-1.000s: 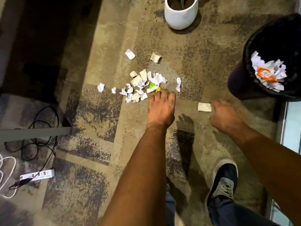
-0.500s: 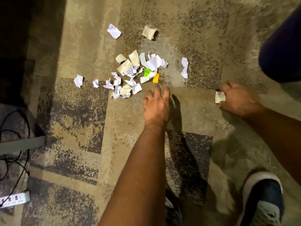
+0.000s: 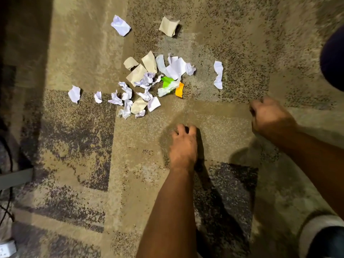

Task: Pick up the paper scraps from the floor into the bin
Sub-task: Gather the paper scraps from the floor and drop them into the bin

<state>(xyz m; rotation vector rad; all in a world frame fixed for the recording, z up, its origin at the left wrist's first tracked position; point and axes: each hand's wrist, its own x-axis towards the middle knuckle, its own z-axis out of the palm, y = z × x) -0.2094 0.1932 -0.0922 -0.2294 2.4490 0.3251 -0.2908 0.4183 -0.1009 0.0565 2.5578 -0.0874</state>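
A heap of crumpled paper scraps [image 3: 149, 82] lies on the carpet, white, beige, one green [image 3: 166, 81] and one orange [image 3: 179, 89]. Loose pieces sit around it: a white one [image 3: 120, 25], a beige one [image 3: 169, 26], a white strip [image 3: 218, 74] and a white one at the left [image 3: 74, 94]. My left hand [image 3: 183, 146] rests on the carpet below the heap, fingers curled, nothing visible in it. My right hand [image 3: 270, 116] is a closed fist at the right; the beige scrap it was touching is hidden inside it. The bin's dark side [image 3: 333, 58] shows at the right edge.
My shoe [image 3: 323, 239] is at the bottom right corner. A grey bar [image 3: 14, 177], dark cables [image 3: 7, 161] and a white power strip [image 3: 5, 248] lie along the left edge. Patterned carpet covers the floor.
The view has dropped closer to the floor. My right hand has closed over the beige scrap, which no longer shows. My left hand has drawn back from the heap and curled its fingers.
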